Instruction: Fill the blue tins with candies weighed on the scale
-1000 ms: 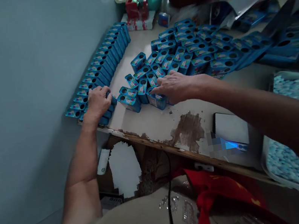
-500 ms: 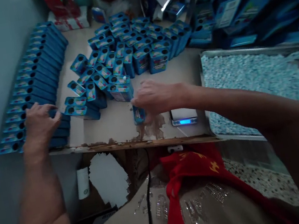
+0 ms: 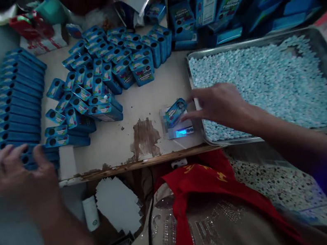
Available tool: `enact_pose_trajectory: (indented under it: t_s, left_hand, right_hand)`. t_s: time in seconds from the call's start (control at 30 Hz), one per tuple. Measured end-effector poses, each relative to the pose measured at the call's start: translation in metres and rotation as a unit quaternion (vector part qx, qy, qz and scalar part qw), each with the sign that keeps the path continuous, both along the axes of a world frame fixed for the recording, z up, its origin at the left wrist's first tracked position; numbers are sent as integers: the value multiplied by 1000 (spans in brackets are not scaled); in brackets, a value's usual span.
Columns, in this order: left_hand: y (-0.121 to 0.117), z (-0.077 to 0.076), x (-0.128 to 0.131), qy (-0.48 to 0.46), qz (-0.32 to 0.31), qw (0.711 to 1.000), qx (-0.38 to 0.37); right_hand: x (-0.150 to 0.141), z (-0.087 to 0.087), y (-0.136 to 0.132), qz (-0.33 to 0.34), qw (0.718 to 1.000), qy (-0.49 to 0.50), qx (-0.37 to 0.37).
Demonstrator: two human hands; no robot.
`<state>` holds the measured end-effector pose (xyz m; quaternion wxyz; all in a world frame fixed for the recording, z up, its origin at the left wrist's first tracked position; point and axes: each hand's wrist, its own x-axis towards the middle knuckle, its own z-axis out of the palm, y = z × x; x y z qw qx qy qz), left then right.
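My right hand (image 3: 221,102) has its thumb and forefinger at the right end of a small blue box (image 3: 176,112), pinching it by the edges. That box lies slantwise over a small digital scale (image 3: 169,132), whose display glows blue. Over the near end of a long row of blue boxes (image 3: 18,100) at the left, my left hand (image 3: 14,168) rests with fingers spread, partly blurred. It covers some of the boxes there. A loose cluster of similar blue boxes (image 3: 103,61), each with a dark round hole on top, stands between the two hands.
To the right, a metal tray (image 3: 262,39) holds many small pale-blue pieces (image 3: 267,88). Larger blue cartons (image 3: 209,6) are stacked behind it. A red-and-white box (image 3: 43,42) and plastic bags stand at the back. The table's worn wooden edge (image 3: 145,162) runs in front of me.
My right hand has carried a blue box from the table's front to the scale on the right. My left hand has shifted along the row, its fingers now more spread. The view has turned right.
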<state>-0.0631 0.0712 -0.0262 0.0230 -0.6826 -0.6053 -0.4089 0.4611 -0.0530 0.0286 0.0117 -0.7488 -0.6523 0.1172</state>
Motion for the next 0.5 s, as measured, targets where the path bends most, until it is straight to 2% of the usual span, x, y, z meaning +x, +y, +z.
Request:
enact_pose_trajectory:
  t_s: [0.07,0.1,0.2,0.27,0.37,0.5]
  left_hand:
    - [-17,-27,28,56,-24,991,119]
    - [-25,-41,46,66,-42,986,147]
    - [-49,-77,111,30,-116,982,145]
    - [-66,-89,157,-12,-163,980,113]
    - [-88,-97,212,-78,-218,973,11]
    - [-94,-104,250,-116,-277,947,-118]
  right_hand:
    - [33,-13,-14,-48,993,60,95]
    - [51,-20,-20,-69,986,87,126]
    - [97,-45,-35,-115,980,107,119]
    - [114,-59,-40,-119,983,108,86]
    - [118,-73,-40,-111,974,177,82]
    - [103,-75,-21,-96,942,286,145]
